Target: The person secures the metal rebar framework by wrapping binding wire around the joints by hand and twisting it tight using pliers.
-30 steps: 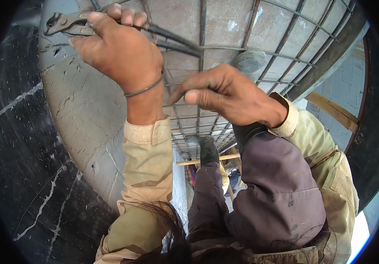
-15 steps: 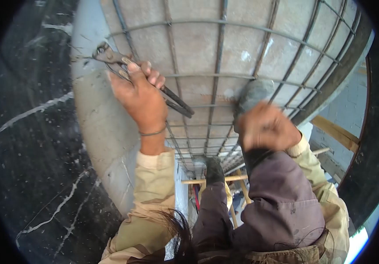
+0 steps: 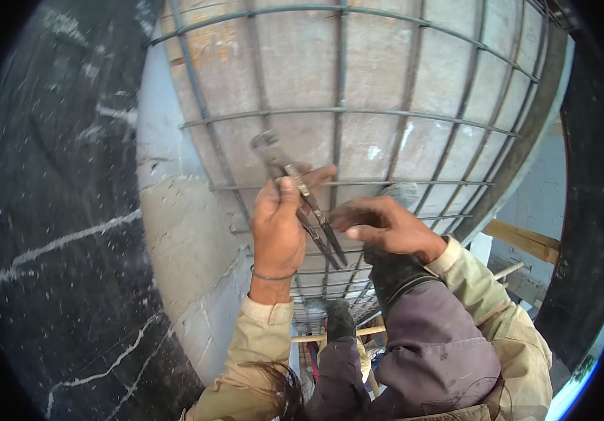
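Note:
Pincers (image 3: 317, 215) with dark handles are held in my left hand (image 3: 277, 228), jaws pointing up and to the left. Its fingers wrap around the upper handles, and the handle ends point down to the right. My right hand (image 3: 394, 228) is close to those handle ends, thumb and fingers apart; nothing shows in it. Whether its fingertips touch the handles I cannot tell. Both hands are over the steel rebar mesh (image 3: 340, 111), whose bars cross in front of pale boards (image 3: 295, 77).
A concrete edge (image 3: 182, 245) and a black, white-streaked surface (image 3: 70, 189) run along the left. My boot (image 3: 396, 277) rests against the mesh below my right hand. Timber pieces (image 3: 523, 241) are at the right, and wooden poles (image 3: 305, 338) lie lower down.
My left hand has moved right and down with the pincers, away from the concrete edge. My right hand has moved left toward the handles, its fingers now apart. The view has shifted upward.

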Demonstrator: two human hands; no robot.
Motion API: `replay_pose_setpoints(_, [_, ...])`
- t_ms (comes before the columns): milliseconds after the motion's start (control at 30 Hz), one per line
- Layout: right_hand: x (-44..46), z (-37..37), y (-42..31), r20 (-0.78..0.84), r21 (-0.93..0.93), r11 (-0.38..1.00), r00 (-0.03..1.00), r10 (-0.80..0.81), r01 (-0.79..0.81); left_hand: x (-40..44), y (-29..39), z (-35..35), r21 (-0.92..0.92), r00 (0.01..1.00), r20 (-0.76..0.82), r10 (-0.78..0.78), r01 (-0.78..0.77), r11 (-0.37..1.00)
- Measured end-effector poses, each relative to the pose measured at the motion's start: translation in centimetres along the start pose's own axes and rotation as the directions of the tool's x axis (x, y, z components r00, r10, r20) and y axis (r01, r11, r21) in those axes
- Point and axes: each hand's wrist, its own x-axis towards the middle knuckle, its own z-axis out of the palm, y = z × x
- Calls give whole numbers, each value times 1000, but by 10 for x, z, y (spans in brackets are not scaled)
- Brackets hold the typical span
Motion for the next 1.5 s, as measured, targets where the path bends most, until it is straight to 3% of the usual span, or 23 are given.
replay_pose_setpoints(67, [6,3,-14,224,7,998,972,65,-68,0,-7,24,-63,1000,-13,22,-23,998])
replay_pose_setpoints(133, [13,6,0,230,-51,997,972,-42,55,-1,-11,42,-162,987,-138,84,-107,981])
replay_pose_setpoints(167, [15,4,0,324,69,988,940,107,-137,-4,-7,40,60,998,-29,59,-58,997])
replay_pose_setpoints(200, [15,1,0,429,167,930,873,230,-327,-5,-7,39,51,998,-14,55,-54,997])
replay_pose_setpoints(333, [1,3,-4,308,285,951,951,30,-122,0,-9,44,21,991,128,39,-42,999])
replay_pose_setpoints(433, [-3,2,3,270,345,937,962,-46,-52,4,-7,43,-407,991,123,-59,104,907])
replay_pose_setpoints(467, [-4,0,2,265,393,917,963,-47,-63,6,-9,38,-409,990,133,-55,105,906])
replay_pose_setpoints(533, [-4,1,3,152,232,973,988,-18,-18,10,-9,25,-235,995,37,88,-77,969])
replay_pose_setpoints(600, [-6,-5,4,32,64,998,999,-2,0,14,-2,18,247,947,-194,256,-205,947])
replay_pose_setpoints(633, [-7,-12,4,-123,-435,889,968,-219,145,16,2,8,241,949,-188,254,-206,948])
replay_pose_setpoints(667, [-10,-18,2,-146,-832,535,872,-467,147,19,6,-4,335,916,-280,287,-187,924])
replay_pose_setpoints(733, [-16,-28,-7,-215,-873,482,835,-507,68,21,10,-11,416,873,-362,328,-164,895])
replay_pose_setpoints(800, [-16,-47,-21,-377,-748,649,716,-587,138,17,17,-10,442,919,-339,202,-34,897])
replay_pose_setpoints(867, [-23,-74,-55,-416,-818,575,677,-608,14,12,14,-10,388,946,-301,124,2,922])
replay_pose_setpoints(1000, [-1,-137,-114,-259,-955,291,337,-905,49,4,-5,2,336,976,-218,4,71,939])
replay_pose_setpoints(1067, [9,-150,-157,-141,-989,121,281,-949,-85,2,-13,8,311,984,-176,7,49,949])
replay_pose_setpoints(1133, [23,-167,-179,-141,-985,107,278,-950,-134,0,-17,10,290,990,-138,1,39,956])
replay_pose_setpoints(1200, [38,-177,-193,23,-961,-103,297,-955,-258,-1,-18,12,307,998,-61,-31,48,951])
replay_pose_setpoints(1233, [42,-180,-196,-34,-946,-90,368,-929,-313,-4,-17,15,327,997,-74,-37,59,943])
replay_pose_setpoints(1267, [48,-183,-200,-35,-947,-87,369,-929,-309,-5,-15,17,328,996,-79,-38,62,943])
replay_pose_setpoints(1367, [61,-192,-212,238,-871,-403,475,-847,-282,-8,-17,18,336,996,-88,-3,33,941])
replay_pose_setpoints(1467, [76,-197,-217,257,-889,-430,602,-756,-159,-7,-19,18,331,997,-77,-11,36,943])
replay_pose_setpoints(1500, [79,-194,-217,325,-853,-481,516,-793,-202,-7,-20,20,352,997,-75,-9,35,935])
